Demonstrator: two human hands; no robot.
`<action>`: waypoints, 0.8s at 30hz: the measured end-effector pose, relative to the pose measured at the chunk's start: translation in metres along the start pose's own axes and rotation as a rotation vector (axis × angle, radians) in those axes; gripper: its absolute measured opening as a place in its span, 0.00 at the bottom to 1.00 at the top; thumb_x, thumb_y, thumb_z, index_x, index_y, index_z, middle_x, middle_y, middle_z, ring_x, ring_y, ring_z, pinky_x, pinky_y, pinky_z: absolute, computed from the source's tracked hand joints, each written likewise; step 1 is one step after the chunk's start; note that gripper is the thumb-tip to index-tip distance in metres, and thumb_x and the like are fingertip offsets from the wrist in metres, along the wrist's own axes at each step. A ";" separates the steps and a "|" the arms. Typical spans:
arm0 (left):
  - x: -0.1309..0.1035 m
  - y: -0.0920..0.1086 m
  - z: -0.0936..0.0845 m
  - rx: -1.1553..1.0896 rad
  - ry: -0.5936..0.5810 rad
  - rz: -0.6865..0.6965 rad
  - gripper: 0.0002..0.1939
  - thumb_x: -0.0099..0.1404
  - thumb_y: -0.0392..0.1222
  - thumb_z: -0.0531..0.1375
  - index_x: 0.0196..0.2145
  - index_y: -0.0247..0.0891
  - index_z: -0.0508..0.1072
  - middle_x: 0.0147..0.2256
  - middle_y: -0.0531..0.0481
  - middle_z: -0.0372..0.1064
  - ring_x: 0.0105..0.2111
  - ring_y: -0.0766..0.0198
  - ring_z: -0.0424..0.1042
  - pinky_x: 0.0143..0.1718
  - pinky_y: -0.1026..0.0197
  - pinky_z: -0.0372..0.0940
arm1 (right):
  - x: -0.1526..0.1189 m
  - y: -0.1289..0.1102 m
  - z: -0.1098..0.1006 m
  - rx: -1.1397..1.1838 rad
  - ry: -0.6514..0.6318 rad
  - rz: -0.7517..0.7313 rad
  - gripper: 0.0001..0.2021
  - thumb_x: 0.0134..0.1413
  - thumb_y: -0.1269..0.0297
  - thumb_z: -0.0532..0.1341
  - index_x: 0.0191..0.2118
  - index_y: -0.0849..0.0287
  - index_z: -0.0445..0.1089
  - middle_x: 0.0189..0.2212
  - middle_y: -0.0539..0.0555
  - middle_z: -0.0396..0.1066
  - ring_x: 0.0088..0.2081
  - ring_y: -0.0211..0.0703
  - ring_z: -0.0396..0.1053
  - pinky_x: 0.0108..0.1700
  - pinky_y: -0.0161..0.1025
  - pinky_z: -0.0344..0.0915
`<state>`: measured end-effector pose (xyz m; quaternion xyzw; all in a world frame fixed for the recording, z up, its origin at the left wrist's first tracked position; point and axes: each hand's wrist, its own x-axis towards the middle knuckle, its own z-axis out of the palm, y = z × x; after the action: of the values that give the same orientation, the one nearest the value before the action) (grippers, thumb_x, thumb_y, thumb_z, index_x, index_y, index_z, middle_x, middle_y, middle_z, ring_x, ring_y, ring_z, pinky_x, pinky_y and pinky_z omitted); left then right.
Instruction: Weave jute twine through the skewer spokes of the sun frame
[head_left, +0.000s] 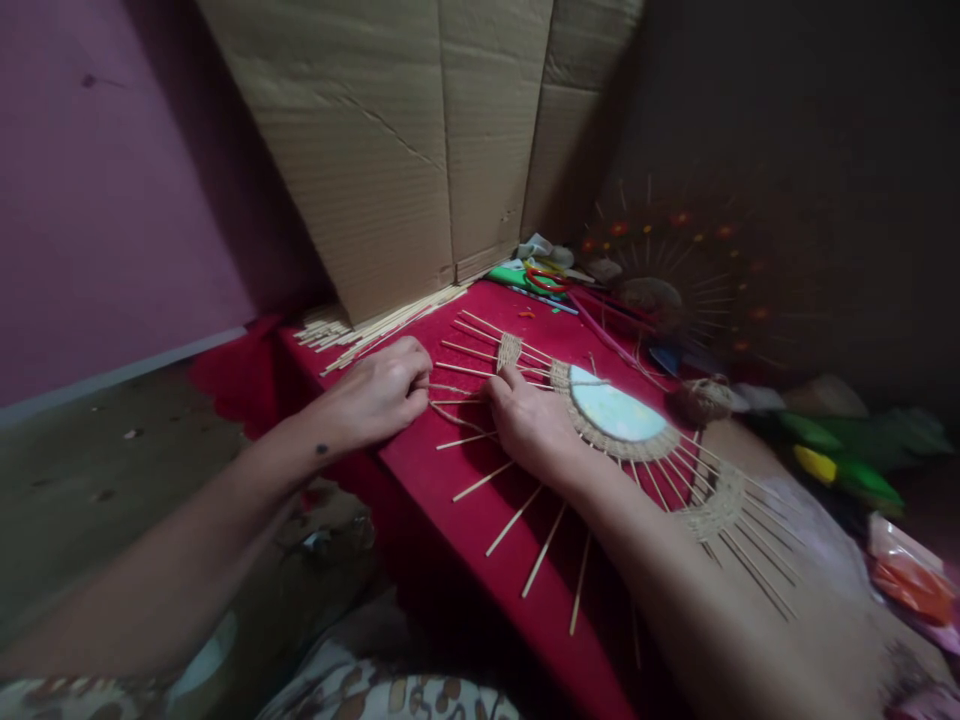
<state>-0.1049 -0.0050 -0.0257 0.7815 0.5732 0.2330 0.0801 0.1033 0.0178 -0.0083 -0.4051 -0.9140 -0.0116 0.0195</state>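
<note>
A half-round frame of thin wooden sticks [508, 522] fans out from a pale half-disc [619, 404] edged with woven twine. Two woven bands of twine, one at the upper left [509, 350] and one at the right [716, 505], cross the sticks. My left hand [386, 390] is closed off the fan's left side, pinching a length of twine [456, 418] that runs toward the sticks. Closed over the sticks at the lower end of the left band is my right hand [534, 420]; its fingertips are partly hidden.
A red cloth [442, 490] covers the table. Loose sticks [397, 325] lie beside a tall cardboard sheet [360, 160]. Red-handled scissors [547, 280] are at the back, a ball of twine [705, 398] to the right. A flower-decorated stick piece [675, 240] stands in shadow behind.
</note>
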 end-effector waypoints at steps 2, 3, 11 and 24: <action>0.001 -0.002 0.001 0.012 0.015 0.015 0.04 0.55 0.35 0.50 0.24 0.39 0.60 0.36 0.46 0.68 0.31 0.62 0.66 0.33 0.59 0.60 | 0.000 -0.001 0.002 -0.025 -0.006 0.006 0.11 0.62 0.70 0.47 0.43 0.59 0.64 0.45 0.60 0.66 0.32 0.45 0.69 0.25 0.39 0.56; 0.002 -0.003 0.002 0.016 0.023 0.025 0.04 0.56 0.35 0.50 0.24 0.39 0.61 0.36 0.46 0.68 0.32 0.62 0.66 0.34 0.59 0.61 | 0.000 -0.002 0.003 -0.027 -0.009 0.013 0.11 0.62 0.71 0.47 0.43 0.59 0.64 0.45 0.60 0.65 0.33 0.45 0.69 0.26 0.39 0.56; 0.004 -0.006 0.001 0.003 -0.009 0.125 0.05 0.60 0.37 0.50 0.27 0.38 0.63 0.39 0.45 0.67 0.35 0.61 0.68 0.38 0.57 0.62 | -0.001 -0.001 0.004 -0.023 0.005 0.046 0.10 0.58 0.70 0.51 0.44 0.59 0.64 0.46 0.61 0.65 0.33 0.48 0.69 0.25 0.40 0.55; 0.033 0.007 0.003 0.145 0.045 0.161 0.13 0.65 0.40 0.49 0.34 0.36 0.72 0.36 0.45 0.67 0.35 0.60 0.67 0.37 0.59 0.61 | -0.004 0.006 0.006 0.106 0.093 -0.009 0.10 0.59 0.73 0.50 0.42 0.57 0.66 0.45 0.58 0.69 0.36 0.46 0.70 0.29 0.39 0.56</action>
<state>-0.0899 0.0238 -0.0167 0.8234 0.5254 0.2141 -0.0083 0.1101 0.0186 -0.0144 -0.3983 -0.9133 0.0177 0.0831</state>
